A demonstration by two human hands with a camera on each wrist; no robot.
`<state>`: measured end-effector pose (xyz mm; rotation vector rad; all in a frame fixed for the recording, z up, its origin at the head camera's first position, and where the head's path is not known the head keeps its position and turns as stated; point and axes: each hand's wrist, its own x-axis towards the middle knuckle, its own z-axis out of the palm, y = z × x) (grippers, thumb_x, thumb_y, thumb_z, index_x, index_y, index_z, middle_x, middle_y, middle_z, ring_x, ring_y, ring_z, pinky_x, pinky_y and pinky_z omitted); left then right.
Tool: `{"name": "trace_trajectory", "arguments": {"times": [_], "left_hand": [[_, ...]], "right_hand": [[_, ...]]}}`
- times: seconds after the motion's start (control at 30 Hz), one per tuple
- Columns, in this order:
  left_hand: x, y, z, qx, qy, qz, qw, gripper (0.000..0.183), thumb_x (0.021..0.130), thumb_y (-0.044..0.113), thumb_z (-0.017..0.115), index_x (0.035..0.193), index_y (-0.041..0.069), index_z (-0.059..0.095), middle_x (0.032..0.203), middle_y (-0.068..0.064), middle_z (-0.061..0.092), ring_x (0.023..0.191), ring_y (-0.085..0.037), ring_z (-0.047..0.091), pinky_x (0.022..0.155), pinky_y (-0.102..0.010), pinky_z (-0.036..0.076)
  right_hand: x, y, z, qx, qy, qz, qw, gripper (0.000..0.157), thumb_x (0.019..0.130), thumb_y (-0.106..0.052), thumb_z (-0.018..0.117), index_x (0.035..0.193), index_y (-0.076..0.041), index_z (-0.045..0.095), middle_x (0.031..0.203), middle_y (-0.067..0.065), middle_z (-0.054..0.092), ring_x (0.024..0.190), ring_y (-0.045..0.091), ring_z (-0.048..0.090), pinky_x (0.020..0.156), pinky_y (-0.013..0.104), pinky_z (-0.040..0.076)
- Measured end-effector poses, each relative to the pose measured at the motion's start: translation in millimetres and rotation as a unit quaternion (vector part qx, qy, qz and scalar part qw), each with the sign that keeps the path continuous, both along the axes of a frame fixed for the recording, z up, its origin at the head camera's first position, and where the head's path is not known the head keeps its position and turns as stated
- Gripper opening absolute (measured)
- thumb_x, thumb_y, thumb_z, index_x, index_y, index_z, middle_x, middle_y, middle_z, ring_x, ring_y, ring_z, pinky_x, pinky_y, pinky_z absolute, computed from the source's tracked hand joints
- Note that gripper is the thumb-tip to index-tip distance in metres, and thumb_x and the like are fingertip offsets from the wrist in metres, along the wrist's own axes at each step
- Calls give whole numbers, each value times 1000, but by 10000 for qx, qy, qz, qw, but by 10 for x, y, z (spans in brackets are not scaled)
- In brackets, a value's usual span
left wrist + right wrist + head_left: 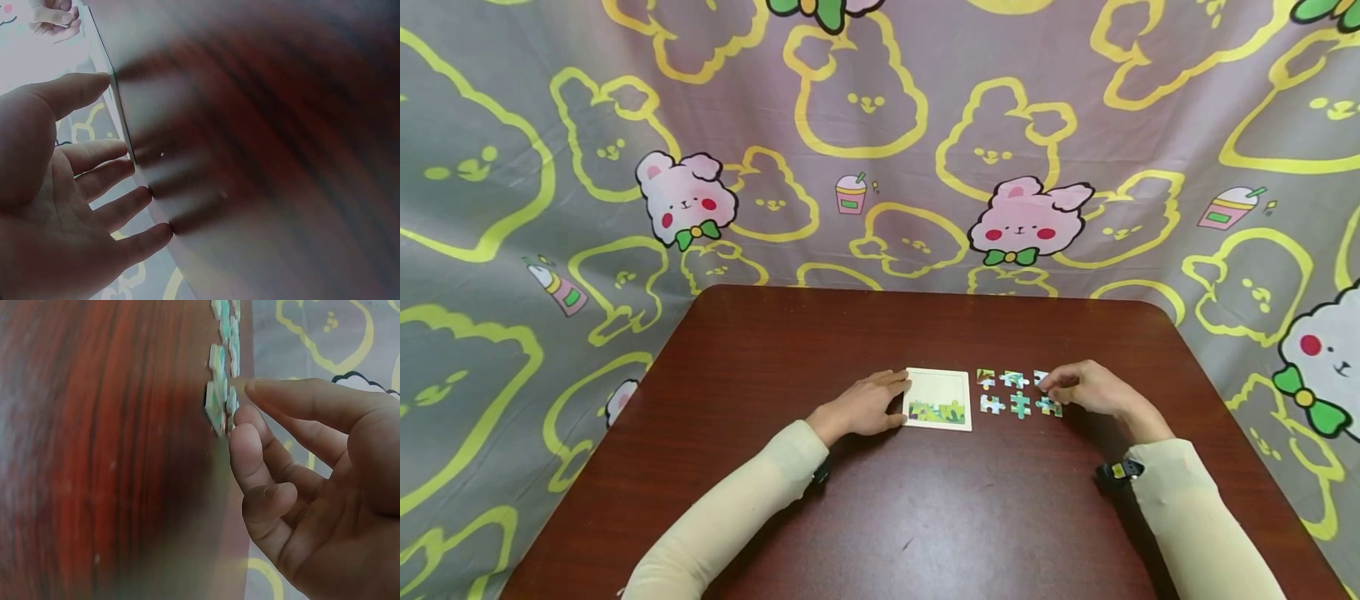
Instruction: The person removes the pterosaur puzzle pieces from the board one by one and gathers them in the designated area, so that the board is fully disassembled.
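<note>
A square puzzle tray (937, 385) lies on the table, with joined green pieces (936, 412) along its near side and a bare cream upper part. My left hand (867, 406) rests at the tray's left edge, thumb and fingers spread apart; the left wrist view shows the fingertips (161, 232) down at the tabletop. Several loose jigsaw pieces (1020, 405) lie in two rows right of the tray. Over the far right piece (1040, 377) is my right hand (1093, 389), fingers bent loosely. In the right wrist view, a gap shows between thumb and fingertips (245, 444), close to the pieces (216, 394).
The dark red-brown wooden table (925, 508) has rounded far corners. A grey curtain (880, 179) with yellow outlines and cartoon bunnies hangs behind it and at both sides. A black wrist device (1122, 472) sits at the right cuff.
</note>
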<state>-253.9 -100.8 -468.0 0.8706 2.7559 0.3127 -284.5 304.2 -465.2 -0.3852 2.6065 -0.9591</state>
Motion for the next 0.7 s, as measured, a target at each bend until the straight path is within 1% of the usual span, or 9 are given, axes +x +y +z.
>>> {"name": "trace_trajectory", "arguments": {"times": [0.07,0.13,0.2,0.3,0.43,0.53,0.57,0.7], "left_hand": [[-1,1,-3,-9,-1,22,10000,65,97,38,63,151,8,43,163,-9,33,151,-34,31,120,-49,33],[-2,1,-7,-16,-22,61,10000,65,97,38,63,151,9,43,163,-9,32,151,-33,31,120,-49,33],[-4,0,-10,-31,-56,116,9999,65,97,39,63,152,10,43,164,-9,31,151,-32,30,120,-49,33],[-4,-1,-13,-41,-99,179,9998,65,97,40,62,152,11,42,164,-8,30,152,-31,29,120,-50,33],[-1,0,-7,-51,-114,207,9997,66,98,41,61,153,11,40,164,-8,30,152,-31,28,120,-50,33],[3,3,0,-78,-127,229,9996,68,98,41,61,154,11,38,165,-8,29,152,-31,28,120,-50,33],[5,3,1,-82,-129,234,9996,68,98,41,60,154,11,38,165,-8,29,152,-31,28,120,-50,33],[12,6,5,-85,-143,242,9996,69,98,42,61,154,11,38,165,-8,29,153,-31,27,120,-51,33]], "right_hand": [[0,-31,11,-85,-1,-13,10000,20,94,-12,66,112,-7,74,91,7,73,74,17,61,55,27,44],[-5,-68,16,-174,-34,-32,9998,21,94,-14,66,112,-8,74,89,8,72,71,16,60,53,27,44],[-12,-108,19,-235,-65,-21,9997,21,95,-17,67,113,-9,73,85,9,70,66,17,56,49,27,42],[-16,-170,23,-392,-113,20,9992,23,95,-20,68,114,-8,73,88,11,69,64,17,54,50,27,43],[-9,-252,37,-605,-158,46,9980,26,95,-20,68,116,-7,71,100,12,69,73,21,58,57,31,48],[-8,-315,42,-703,-149,81,9974,27,94,-20,69,117,-7,71,105,12,70,80,24,60,60,32,50],[-8,-336,44,-733,-175,71,9971,27,94,-21,69,117,-7,71,105,12,70,80,24,61,60,32,50],[-4,-432,49,-820,-269,83,9962,27,93,-22,70,117,-8,72,103,13,71,75,23,58,55,29,46]]}}
